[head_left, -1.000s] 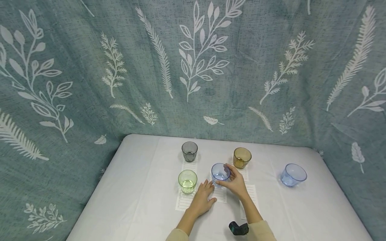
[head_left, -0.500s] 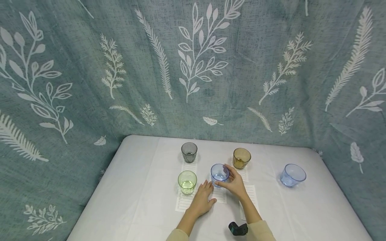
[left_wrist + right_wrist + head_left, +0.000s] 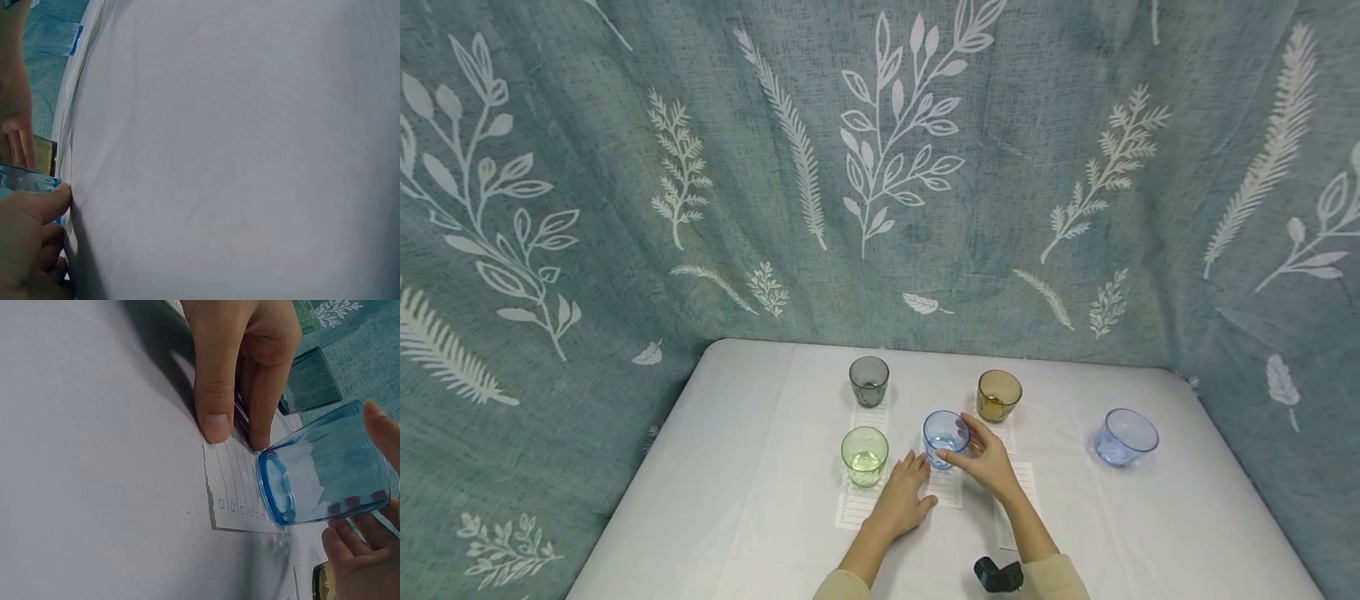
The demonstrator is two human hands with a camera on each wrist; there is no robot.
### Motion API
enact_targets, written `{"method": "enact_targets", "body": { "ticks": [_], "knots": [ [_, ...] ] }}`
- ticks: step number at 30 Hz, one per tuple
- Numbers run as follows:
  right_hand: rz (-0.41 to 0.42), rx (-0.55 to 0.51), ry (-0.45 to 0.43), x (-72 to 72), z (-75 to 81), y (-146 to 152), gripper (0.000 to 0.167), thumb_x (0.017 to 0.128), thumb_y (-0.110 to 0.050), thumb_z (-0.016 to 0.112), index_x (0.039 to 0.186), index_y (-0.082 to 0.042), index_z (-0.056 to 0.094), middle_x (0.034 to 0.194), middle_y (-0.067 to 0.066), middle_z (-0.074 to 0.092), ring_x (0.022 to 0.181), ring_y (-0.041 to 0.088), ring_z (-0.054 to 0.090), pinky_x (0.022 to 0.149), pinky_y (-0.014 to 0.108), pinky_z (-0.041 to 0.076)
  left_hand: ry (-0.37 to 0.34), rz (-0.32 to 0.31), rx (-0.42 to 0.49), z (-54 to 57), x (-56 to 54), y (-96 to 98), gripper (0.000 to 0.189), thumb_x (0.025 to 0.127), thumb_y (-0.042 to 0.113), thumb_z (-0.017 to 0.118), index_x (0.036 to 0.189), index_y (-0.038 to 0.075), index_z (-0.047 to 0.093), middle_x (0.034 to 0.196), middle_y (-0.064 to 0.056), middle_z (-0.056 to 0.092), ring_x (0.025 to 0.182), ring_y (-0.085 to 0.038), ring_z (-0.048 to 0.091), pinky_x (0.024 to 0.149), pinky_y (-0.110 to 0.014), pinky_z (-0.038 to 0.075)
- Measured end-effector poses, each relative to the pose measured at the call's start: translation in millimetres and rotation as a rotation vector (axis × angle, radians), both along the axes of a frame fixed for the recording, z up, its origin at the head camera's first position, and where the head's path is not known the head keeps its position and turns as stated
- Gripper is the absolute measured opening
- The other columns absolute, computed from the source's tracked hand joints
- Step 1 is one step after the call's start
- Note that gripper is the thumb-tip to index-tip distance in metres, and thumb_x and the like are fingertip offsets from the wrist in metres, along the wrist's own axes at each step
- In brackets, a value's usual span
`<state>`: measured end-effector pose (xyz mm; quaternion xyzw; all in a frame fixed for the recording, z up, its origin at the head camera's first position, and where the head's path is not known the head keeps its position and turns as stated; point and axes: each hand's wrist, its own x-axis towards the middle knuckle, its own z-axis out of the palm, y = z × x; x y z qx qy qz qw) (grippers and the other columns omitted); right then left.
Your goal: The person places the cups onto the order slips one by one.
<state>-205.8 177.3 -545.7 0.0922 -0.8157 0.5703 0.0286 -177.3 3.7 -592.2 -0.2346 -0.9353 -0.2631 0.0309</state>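
Observation:
My right hand [image 3: 987,463] grips a clear blue glass [image 3: 943,437] by its side, thumb near and fingers beyond. The right wrist view shows the glass [image 3: 325,469] with its thick base at the edge of a lined paper slip [image 3: 234,487]. My left hand [image 3: 901,498] lies with fairly straight fingers on that slip, fingertips close to the glass base. A green glass [image 3: 865,457] stands left of my left hand on another slip [image 3: 857,507]. Behind are a grey glass [image 3: 869,382] and an amber glass [image 3: 998,396], each at a paper slip.
A second blue glass [image 3: 1126,437] stands apart at the right of the white table [image 3: 700,492]. One more lined slip [image 3: 1021,492] lies partly under my right forearm. A small black device [image 3: 997,575] is beside my right sleeve. A leaf-patterned curtain [image 3: 880,167] hangs behind.
The head view has shifted slightly. Both hands and the blue glass hold nearly the same places; the black device beside the right sleeve has moved a little right and down.

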Motion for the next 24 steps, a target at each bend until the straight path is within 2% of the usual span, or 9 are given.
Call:
{"method": "enact_targets", "body": {
  "ticks": [4,7,14,18,21,24],
  "knots": [
    [0.005,0.01,-0.003,10.8,21.3,-6,0.074,0.077,-0.002,0.075,0.135,0.018,0.033,0.138,0.037,0.036,0.126,0.051,0.037,0.103,0.053,0.036,0.001,0.004,-0.009,-2.3,0.6,1.0,0.049,0.083,0.019,0.068,0.124,-0.005,0.057,0.136,-0.019,0.05,0.132,-0.037,0.039,0.109,-0.049,0.031],
    [0.016,0.004,0.0,10.5,19.8,-5,0.074,0.078,-0.003,0.074,0.135,0.018,0.032,0.139,0.037,0.035,0.126,0.051,0.037,0.103,0.053,0.036,0.004,0.005,-0.021,-2.9,1.1,0.9,0.048,0.084,0.019,0.068,0.125,-0.004,0.056,0.137,-0.018,0.05,0.132,-0.036,0.039,0.109,-0.049,0.031],
    [0.024,-0.004,0.01,-3.6,-8.0,3,0.078,0.079,-0.008,0.076,0.139,0.012,0.031,0.142,0.032,0.035,0.128,0.046,0.038,0.103,0.048,0.037,0.011,0.002,-0.034,0.3,1.8,0.4,0.049,0.085,0.02,0.067,0.126,-0.003,0.056,0.138,-0.017,0.049,0.132,-0.035,0.039,0.109,-0.048,0.031],
    [0.025,0.017,0.014,-4.8,-13.7,5,0.081,0.08,-0.012,0.075,0.141,0.012,0.028,0.144,0.032,0.032,0.129,0.046,0.038,0.103,0.048,0.037,0.027,0.0,-0.03,0.1,2.1,0.6,0.049,0.085,0.021,0.067,0.126,-0.003,0.056,0.137,-0.017,0.05,0.131,-0.036,0.04,0.109,-0.048,0.032],
    [0.026,0.03,0.013,1.2,-7.3,8,0.083,0.08,-0.013,0.075,0.142,0.012,0.026,0.142,0.033,0.033,0.127,0.046,0.039,0.103,0.05,0.037,0.028,0.004,-0.038,-1.3,2.2,0.5,0.05,0.085,0.022,0.067,0.127,-0.002,0.056,0.138,-0.016,0.049,0.132,-0.035,0.04,0.109,-0.047,0.032],
    [0.023,0.039,0.013,13.5,10.2,13,0.08,0.08,-0.009,0.074,0.14,0.015,0.027,0.138,0.036,0.037,0.125,0.049,0.041,0.102,0.053,0.037,0.019,0.006,-0.041,-3.0,2.1,0.3,0.051,0.086,0.023,0.066,0.128,-0.002,0.054,0.139,-0.015,0.048,0.133,-0.033,0.038,0.11,-0.046,0.031]
  ]
}}
